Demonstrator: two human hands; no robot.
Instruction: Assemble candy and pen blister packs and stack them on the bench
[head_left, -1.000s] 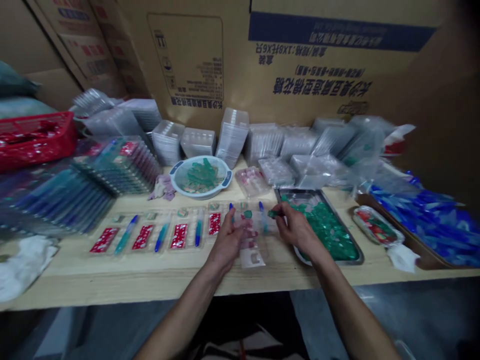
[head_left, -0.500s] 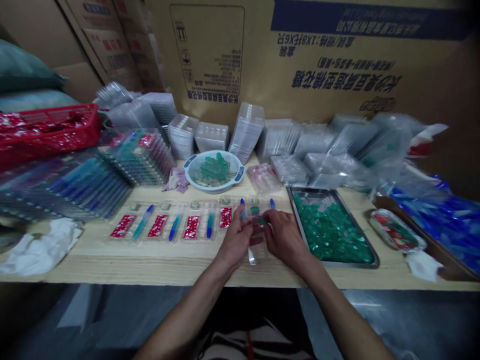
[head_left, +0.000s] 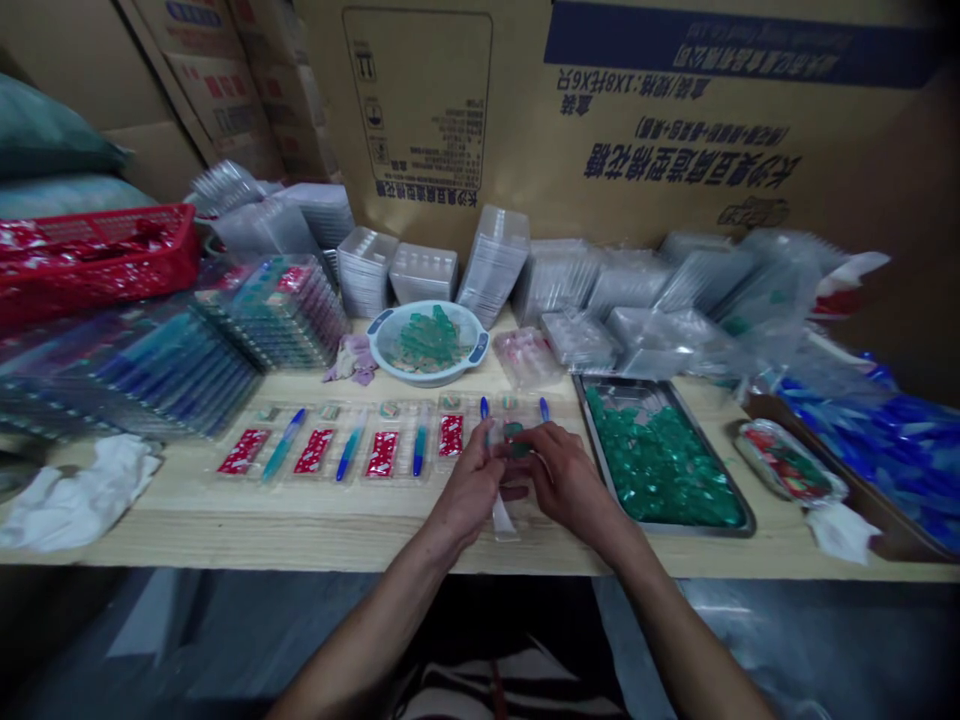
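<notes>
so, green piece (head_left: 514, 441) pinched between left hand (head_left: 469, 490) and right hand (head_left: 566, 475)
both hands are closed, their fingertips meeting on the piece just above a clear blister tray (head_left: 504, 520), near the front of the wooden table (head_left: 300, 530). a steel tray (head_left: 596, 440) heaped with more green pieces lies just right of the hands, and a row of blister trays with red packets (head_left: 315, 450) lies to their left.
</notes>
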